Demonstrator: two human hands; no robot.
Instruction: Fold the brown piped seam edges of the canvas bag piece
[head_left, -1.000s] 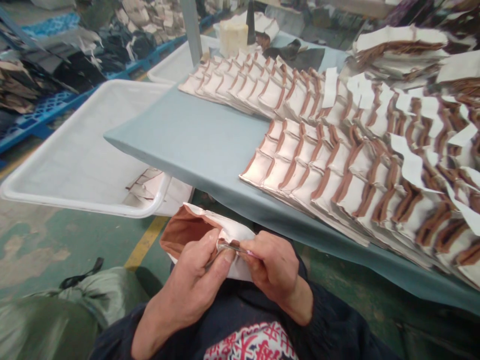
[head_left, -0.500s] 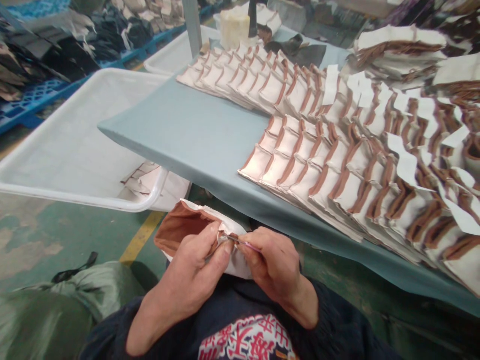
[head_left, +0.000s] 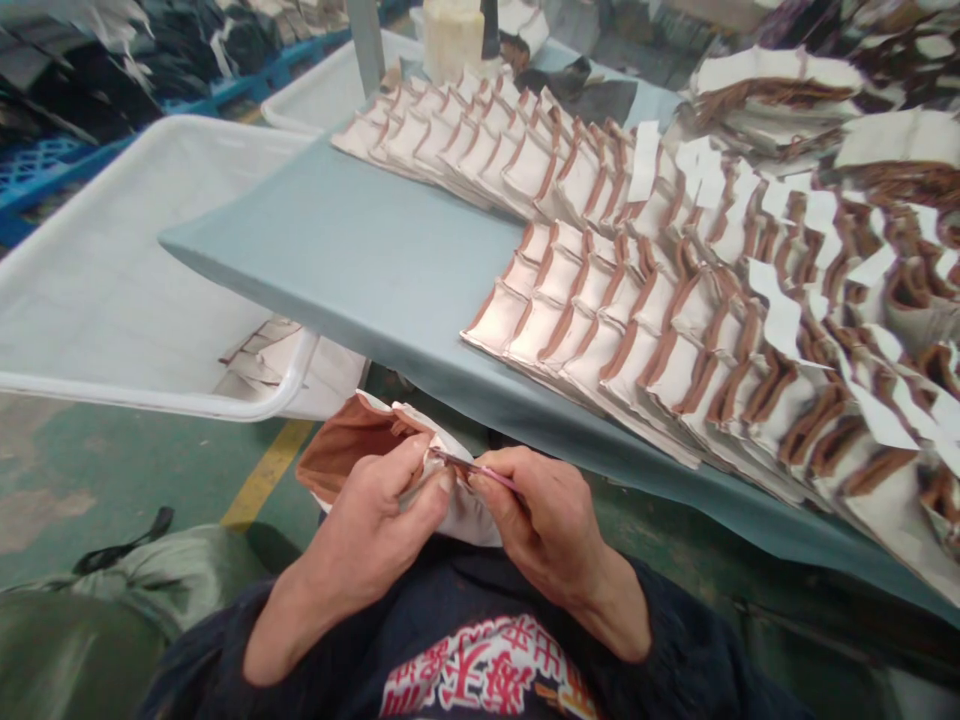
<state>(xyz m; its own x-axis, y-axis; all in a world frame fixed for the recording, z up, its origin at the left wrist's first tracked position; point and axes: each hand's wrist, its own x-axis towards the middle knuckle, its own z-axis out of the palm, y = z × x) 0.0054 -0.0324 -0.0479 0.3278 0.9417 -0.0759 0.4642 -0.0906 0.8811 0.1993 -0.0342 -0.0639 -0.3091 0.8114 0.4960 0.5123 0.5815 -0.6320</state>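
A white fabric pouch-like piece with a brown lining is in front of my body, its open side toward the left. My left hand pinches the rim of this piece between thumb and fingers. In my right hand is a slim tool with a pink handle and thin dark metal tip. The tip points left and meets the rim right beside my left thumb. Its exact kind is too small to make out. My right fingers also lie against the white fabric.
Rows of overlapping white pieces with brown edges lie on the blue-grey covered table, some topped by white paper strips. A white plastic tub stands at the left. A green sack is on the floor at lower left.
The view has shifted slightly, so the table appears further left and up. The tool lies at a slightly different place on the rim, more of its metal showing. Both hands keep their grip.
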